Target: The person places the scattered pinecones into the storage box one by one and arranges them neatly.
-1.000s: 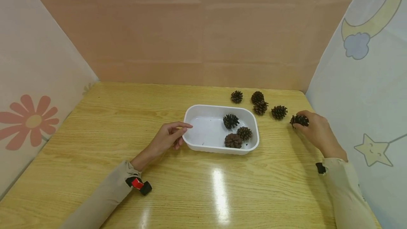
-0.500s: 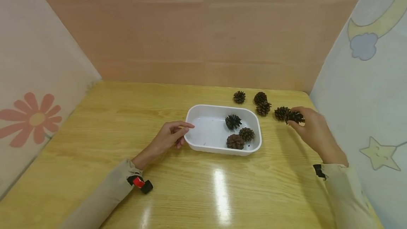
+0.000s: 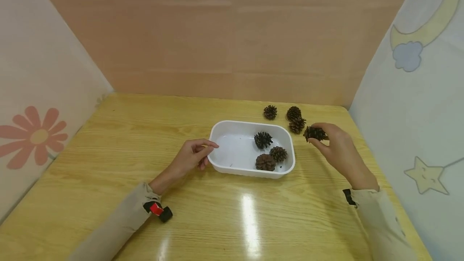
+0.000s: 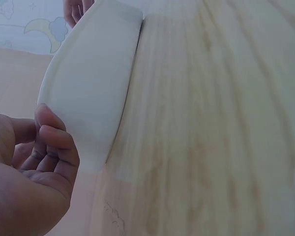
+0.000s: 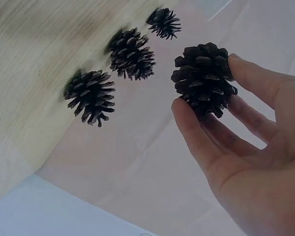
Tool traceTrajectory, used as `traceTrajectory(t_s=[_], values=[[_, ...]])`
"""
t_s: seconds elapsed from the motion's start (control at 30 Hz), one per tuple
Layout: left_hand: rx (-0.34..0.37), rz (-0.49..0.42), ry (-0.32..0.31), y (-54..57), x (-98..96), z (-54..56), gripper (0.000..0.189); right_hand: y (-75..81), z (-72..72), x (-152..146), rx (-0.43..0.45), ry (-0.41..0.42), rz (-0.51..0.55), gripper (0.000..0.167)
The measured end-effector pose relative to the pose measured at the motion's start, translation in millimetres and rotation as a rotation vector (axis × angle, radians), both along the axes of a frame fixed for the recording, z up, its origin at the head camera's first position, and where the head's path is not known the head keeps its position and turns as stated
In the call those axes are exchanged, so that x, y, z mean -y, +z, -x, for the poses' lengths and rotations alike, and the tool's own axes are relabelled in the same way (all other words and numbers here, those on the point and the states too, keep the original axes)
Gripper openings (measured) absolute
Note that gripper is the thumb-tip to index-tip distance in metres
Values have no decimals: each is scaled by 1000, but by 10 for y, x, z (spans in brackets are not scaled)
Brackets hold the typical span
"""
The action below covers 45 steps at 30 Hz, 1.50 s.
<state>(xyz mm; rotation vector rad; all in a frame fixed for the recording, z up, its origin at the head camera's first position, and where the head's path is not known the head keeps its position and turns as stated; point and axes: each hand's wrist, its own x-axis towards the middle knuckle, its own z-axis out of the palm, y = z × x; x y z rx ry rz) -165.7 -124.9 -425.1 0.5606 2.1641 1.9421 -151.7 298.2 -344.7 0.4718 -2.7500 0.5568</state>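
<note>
My right hand [image 3: 337, 144] pinches a dark brown pine cone [image 5: 202, 78] between thumb and fingers, raised over the table to the right of the tray. In the head view the held cone overlaps where another cone lies; the right wrist view shows that loose cone [image 5: 91, 96] on the table. My left hand [image 3: 190, 154] holds the left rim of the white plastic tray [image 3: 232, 150] with its thumb and fingers. Three pine cones lie in the right half of the tray: a dark spiky one [image 3: 263, 140], a smaller one [image 3: 278, 154] and a broad brown one [image 3: 266, 162].
Behind the tray lies a single pine cone [image 3: 270, 112]. To its right two more touch each other, an upper cone [image 3: 293, 113] and a lower cone [image 3: 297, 124]. Papered walls [image 3: 232, 43] stand at the back and both sides of the wooden table [image 3: 203, 220].
My right hand has lifted the pine cone from the table's right side and carried it left toward the tray. The left hand stays at the tray's rim.
</note>
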Motion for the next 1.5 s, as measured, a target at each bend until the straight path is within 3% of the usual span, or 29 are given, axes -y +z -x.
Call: traceTrajectory(t_s=[0.43,0.83,1.13,1.5], values=[[6,-12,-6,-12,9,9,27,-43,-89,383,-83,98,31,40],[30,-9,2,14,6,-7,25,-37,-170,792,-139,316,113,45],[29,-36,-9,20,-2,-10,24,-163,-235,1039,-28,414,231,46],[44,-44,0,25,-4,-16,24,-313,-206,1271,93,369,242,46]])
